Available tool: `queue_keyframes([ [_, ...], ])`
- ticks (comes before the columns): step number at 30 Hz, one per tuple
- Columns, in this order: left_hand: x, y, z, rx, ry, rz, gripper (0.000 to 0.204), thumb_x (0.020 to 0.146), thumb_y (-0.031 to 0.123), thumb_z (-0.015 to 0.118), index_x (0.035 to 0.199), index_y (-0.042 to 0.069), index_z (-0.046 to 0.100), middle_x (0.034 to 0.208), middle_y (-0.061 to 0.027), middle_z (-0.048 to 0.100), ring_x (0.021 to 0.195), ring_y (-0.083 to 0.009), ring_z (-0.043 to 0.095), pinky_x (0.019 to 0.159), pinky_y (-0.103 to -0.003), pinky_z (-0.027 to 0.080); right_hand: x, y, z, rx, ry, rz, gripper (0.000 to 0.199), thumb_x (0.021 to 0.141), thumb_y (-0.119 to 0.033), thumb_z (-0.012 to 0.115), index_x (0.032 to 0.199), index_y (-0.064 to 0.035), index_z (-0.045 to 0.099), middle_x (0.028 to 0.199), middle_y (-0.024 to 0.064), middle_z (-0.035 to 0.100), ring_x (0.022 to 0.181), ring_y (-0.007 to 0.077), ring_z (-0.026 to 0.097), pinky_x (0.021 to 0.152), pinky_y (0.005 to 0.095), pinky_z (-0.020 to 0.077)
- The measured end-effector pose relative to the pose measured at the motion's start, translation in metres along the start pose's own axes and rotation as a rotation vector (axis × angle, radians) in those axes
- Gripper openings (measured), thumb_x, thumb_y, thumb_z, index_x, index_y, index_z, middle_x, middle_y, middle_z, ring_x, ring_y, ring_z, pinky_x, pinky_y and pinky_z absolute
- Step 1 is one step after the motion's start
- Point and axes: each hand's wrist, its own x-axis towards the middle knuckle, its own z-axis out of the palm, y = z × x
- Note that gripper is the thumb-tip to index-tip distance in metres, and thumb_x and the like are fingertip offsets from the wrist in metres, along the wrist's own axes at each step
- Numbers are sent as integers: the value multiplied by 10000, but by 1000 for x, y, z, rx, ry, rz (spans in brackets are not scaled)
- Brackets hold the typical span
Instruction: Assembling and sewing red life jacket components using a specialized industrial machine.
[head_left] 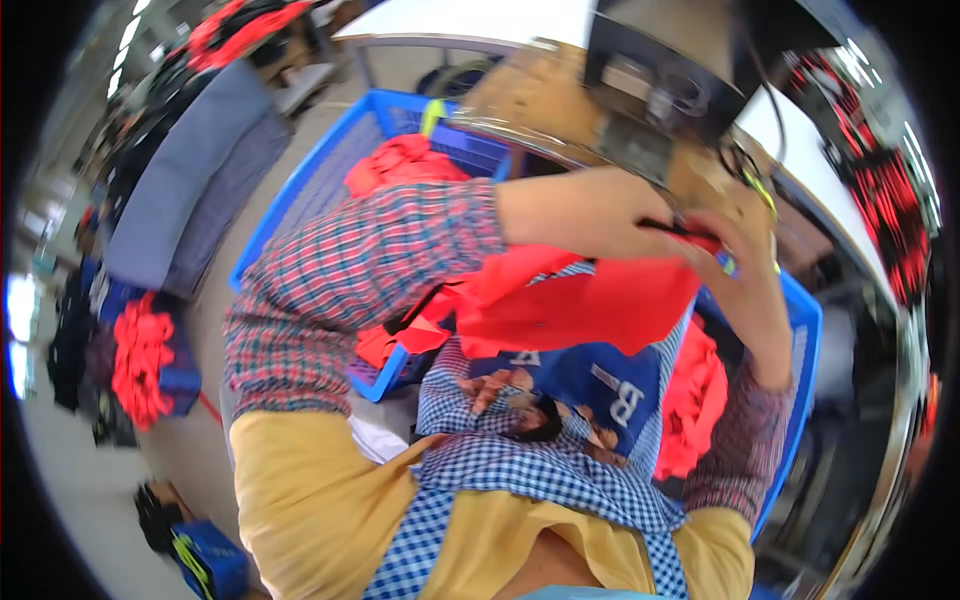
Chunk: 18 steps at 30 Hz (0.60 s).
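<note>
Checked apron [550, 490] lies nearest the camera; at left a blue basket [322, 190] stands below the tabletop's [530, 95] near edge, and its rim could snag the trailing left end of the red cloth [590, 305] spread above the lap. Farther right, the left hand [655, 218] and then the right hand [738, 255] pinch the cloth's right end, where an uneven pull could skew it; how firmly they grip, I cannot tell.
</note>
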Motion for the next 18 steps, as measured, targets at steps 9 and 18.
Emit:
queue_keyframes([
  [9, 30, -39, 13, -42, -77, -188, 376, 890, 316, 657, 772, -34, 585, 605, -2, 431, 620, -61, 412, 523, -279, 364, 20, 63, 15, 243, -243, 155, 290, 814, -244, 678, 938, 16, 642, 730, 138, 623, 665, 214, 580, 637, 327, 468],
  [18, 50, -88, -2, -269, -71, -198, 310, 871, 256, 640, 989, -30, 618, 793, -69, 626, 755, -113, 561, 705, -274, 463, 56, 108, 53, 415, -105, 155, 266, 789, -170, 664, 965, 29, 650, 798, 118, 668, 737, 164, 619, 678, 305, 487],
])
